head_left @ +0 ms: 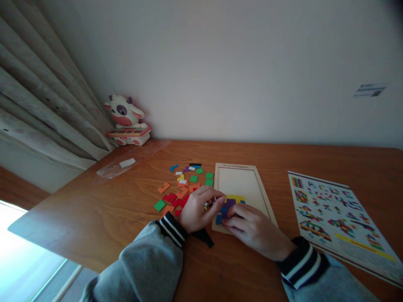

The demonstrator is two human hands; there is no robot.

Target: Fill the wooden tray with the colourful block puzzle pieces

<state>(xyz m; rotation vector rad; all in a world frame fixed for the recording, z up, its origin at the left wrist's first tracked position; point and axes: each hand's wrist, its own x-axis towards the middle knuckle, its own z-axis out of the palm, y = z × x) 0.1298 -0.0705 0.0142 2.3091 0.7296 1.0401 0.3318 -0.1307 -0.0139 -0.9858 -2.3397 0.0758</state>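
A wooden puzzle tray [237,178] with a pale base lies in front of me. Yellow pieces [235,198], purple pieces [229,204] and blue pieces [219,219] sit together in its near part. Over the tray's left edge is my left hand [200,209], thumb and forefinger drawn close together; whatever they pinch is too small to make out. My right hand [255,230] has bent fingers at the purple and blue pieces, and its fingertips hide what they grip. Loose puzzle pieces, among them red [170,197], orange [163,187] and green [160,205], are scattered left of the tray.
A printed pattern sheet [333,218] lies on the wooden table [132,218] at the right. Clear plastic wrapping [111,170] is at the left, and a cow-shaped toy piano [128,121] stands at the back left. Something black [204,238] lies under my left wrist.
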